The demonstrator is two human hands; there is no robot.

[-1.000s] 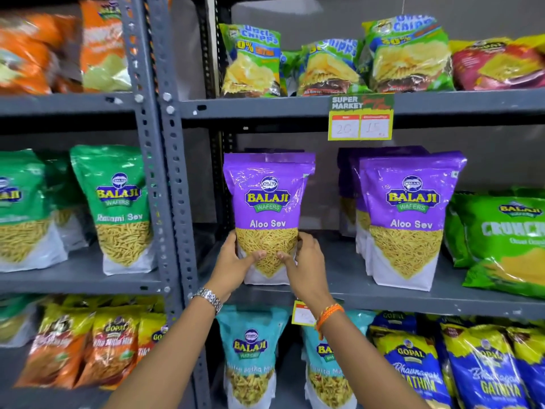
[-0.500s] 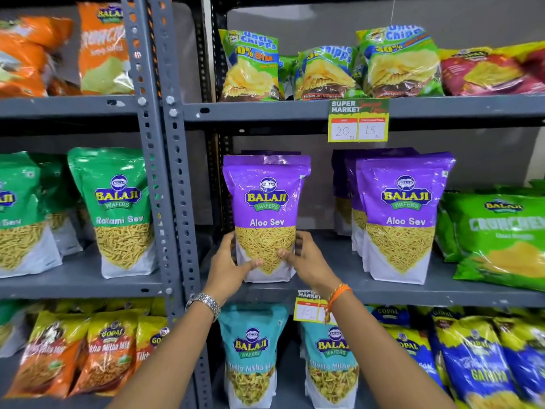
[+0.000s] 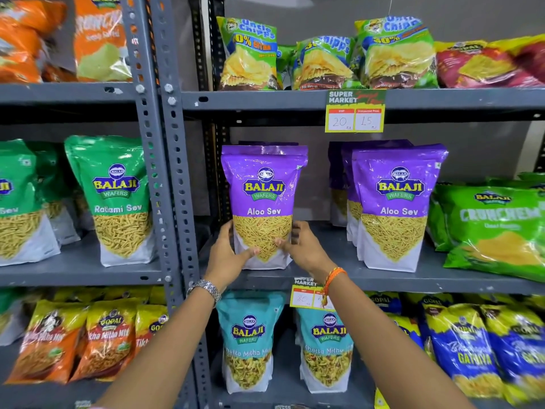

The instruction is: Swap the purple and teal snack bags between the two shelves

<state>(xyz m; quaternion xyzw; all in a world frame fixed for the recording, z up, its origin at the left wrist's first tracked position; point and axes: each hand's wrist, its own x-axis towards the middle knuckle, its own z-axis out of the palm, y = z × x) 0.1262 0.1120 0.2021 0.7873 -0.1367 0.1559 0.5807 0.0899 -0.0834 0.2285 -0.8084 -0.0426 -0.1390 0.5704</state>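
Observation:
A purple Aloo Sev bag [image 3: 263, 184] stands upright at the left of the middle shelf [image 3: 383, 280]. My left hand [image 3: 228, 252] grips its lower left side and my right hand [image 3: 303, 247] grips its lower right side. More purple bags [image 3: 393, 202] stand in a row to the right on the same shelf. On the shelf below, two teal Balaji bags [image 3: 249, 340] [image 3: 327, 349] stand upright side by side, directly under my wrists.
Grey steel uprights [image 3: 174, 187] divide the rack at left. Green Ratlami Sev bags [image 3: 116, 196] sit left of them, green Crunchem bags [image 3: 495, 228] at right. Chips bags [image 3: 321, 63] fill the top shelf. Price tags [image 3: 355, 112] hang from shelf edges. Blue Gopal bags [image 3: 469, 352] sit lower right.
Both hands stay on the purple bag's lower part, and the bag looks set a little further back on the shelf. The view has shifted slightly.

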